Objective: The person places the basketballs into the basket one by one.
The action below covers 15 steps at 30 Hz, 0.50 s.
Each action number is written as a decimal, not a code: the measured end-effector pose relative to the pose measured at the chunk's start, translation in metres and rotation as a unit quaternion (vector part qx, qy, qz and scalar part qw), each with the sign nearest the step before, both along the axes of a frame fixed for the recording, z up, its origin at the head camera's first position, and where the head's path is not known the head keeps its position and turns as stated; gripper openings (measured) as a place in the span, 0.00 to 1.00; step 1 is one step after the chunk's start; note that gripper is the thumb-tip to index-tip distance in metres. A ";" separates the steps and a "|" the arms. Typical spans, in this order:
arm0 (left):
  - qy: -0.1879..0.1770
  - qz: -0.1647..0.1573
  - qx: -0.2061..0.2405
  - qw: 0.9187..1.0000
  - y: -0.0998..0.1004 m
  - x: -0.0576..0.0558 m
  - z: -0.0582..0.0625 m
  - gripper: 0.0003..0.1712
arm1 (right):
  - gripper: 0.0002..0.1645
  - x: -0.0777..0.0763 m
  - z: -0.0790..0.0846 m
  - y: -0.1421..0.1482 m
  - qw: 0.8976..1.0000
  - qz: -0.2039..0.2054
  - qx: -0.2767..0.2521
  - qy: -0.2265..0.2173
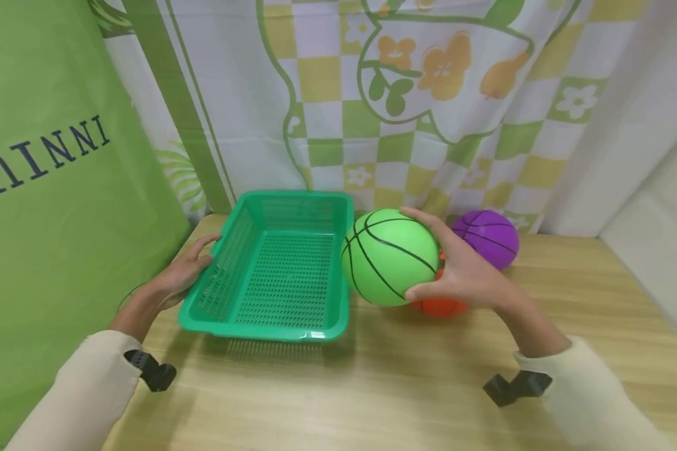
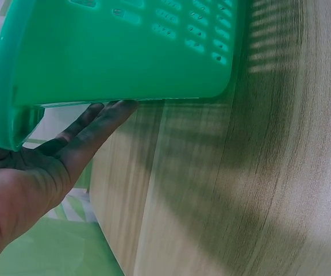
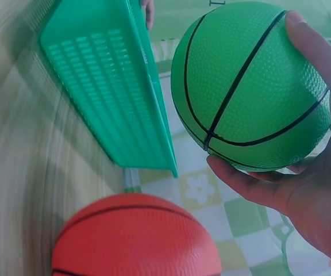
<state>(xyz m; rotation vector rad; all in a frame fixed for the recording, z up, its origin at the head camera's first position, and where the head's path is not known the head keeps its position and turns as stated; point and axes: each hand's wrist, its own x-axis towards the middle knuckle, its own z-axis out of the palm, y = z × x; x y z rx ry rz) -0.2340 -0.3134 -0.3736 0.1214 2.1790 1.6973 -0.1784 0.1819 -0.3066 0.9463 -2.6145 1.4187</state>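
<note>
My right hand [image 1: 462, 269] holds a bright green toy basketball [image 1: 392, 257] with black lines, thumb and fingers spread around its right side. The ball is raised beside the right rim of a green plastic basket [image 1: 341, 313]. My left hand [image 1: 180, 275] holds the basket's left rim. In the left wrist view, that hand's fingers [image 2: 93, 132] lie along the outer wall below the lip. Inside the basket only its perforated floor shows. A red ball [image 3: 137, 238] sits on the table, mostly hidden behind the green ball and right hand in the head view.
A purple ball [image 1: 488, 238] rests at the back right of the wooden table [image 1: 417, 388]. Behind the table hangs a patterned curtain [image 1: 327, 125]. Lettered green fabric [image 1: 62, 250] stands along the left, and a pale wall [image 1: 654, 188] borders the right.
</note>
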 end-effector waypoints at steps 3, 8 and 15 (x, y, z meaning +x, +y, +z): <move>0.000 -0.003 0.000 1.000 0.002 -0.002 0.000 0.33 | 0.70 -0.001 -0.002 -0.006 1.000 0.004 0.003 0.002; -0.003 0.001 -0.003 1.000 0.002 -0.001 0.000 0.33 | 0.68 -0.004 -0.004 -0.020 1.000 0.016 -0.004 0.011; -0.006 -0.003 -0.003 1.000 0.001 -0.002 0.000 0.33 | 0.67 -0.011 -0.009 -0.044 0.998 0.056 -0.037 0.012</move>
